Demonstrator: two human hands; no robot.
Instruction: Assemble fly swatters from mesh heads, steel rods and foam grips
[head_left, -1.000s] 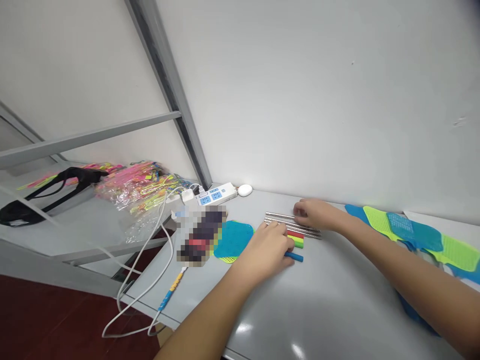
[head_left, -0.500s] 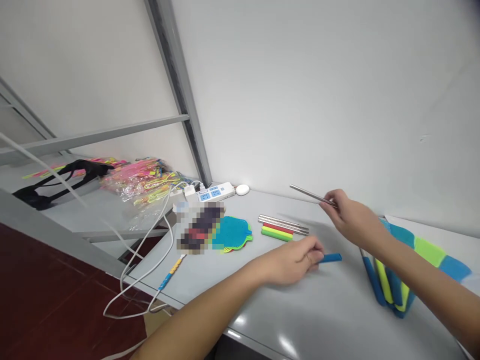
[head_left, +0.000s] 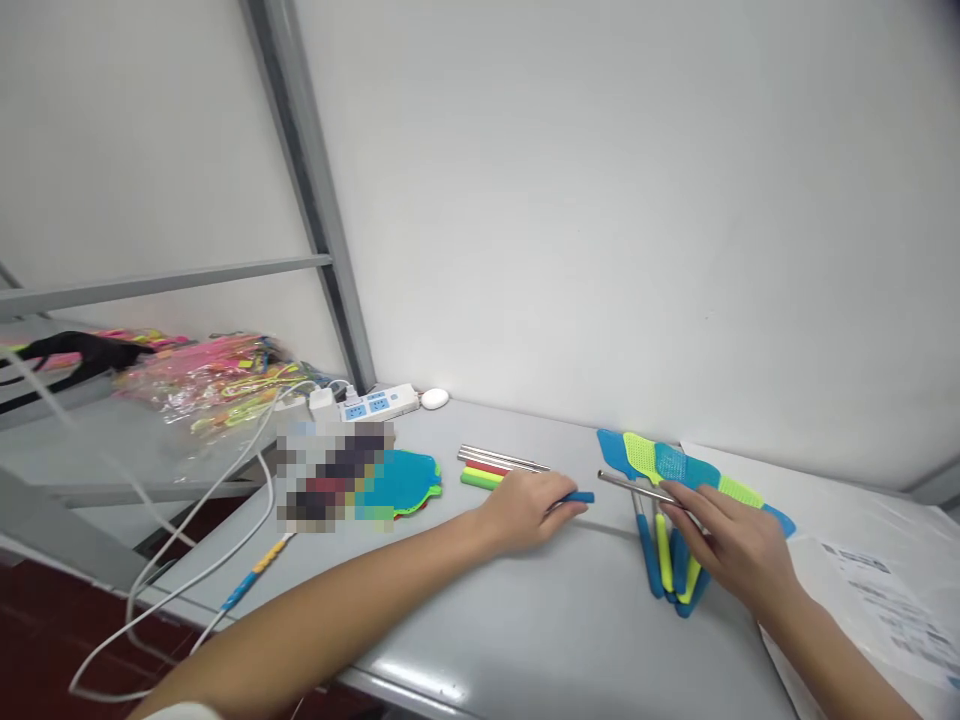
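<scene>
My left hand [head_left: 529, 510] is closed around a blue handle tube [head_left: 581, 496], whose end sticks out past my fingers. In my right hand [head_left: 724, 540] is a shiny metal tube [head_left: 630, 486], its free end pointing left toward the blue handle; the two are apart. Behind my left hand lie several metal tubes [head_left: 499, 458] beside a green handle [head_left: 480, 480] and a red one, partly covered by the hand. Blue and yellow-green fly swatters [head_left: 639, 455] with coloured handles [head_left: 664, 560] lie fanned out near my right hand. Loose swatter heads [head_left: 405, 482] are stacked to the left.
A white power strip [head_left: 381, 402] and a round white object [head_left: 434, 399] stand by the wall. White cables [head_left: 264, 500] hang over the table's left edge. Plastic-bagged colourful items [head_left: 217, 375] fill a shelf at left. A printed white sheet [head_left: 870, 580] lies at right.
The view has turned to the right. My right hand has lowered the metal tube, bringing its free end near the blue handle, which my left hand still holds.
</scene>
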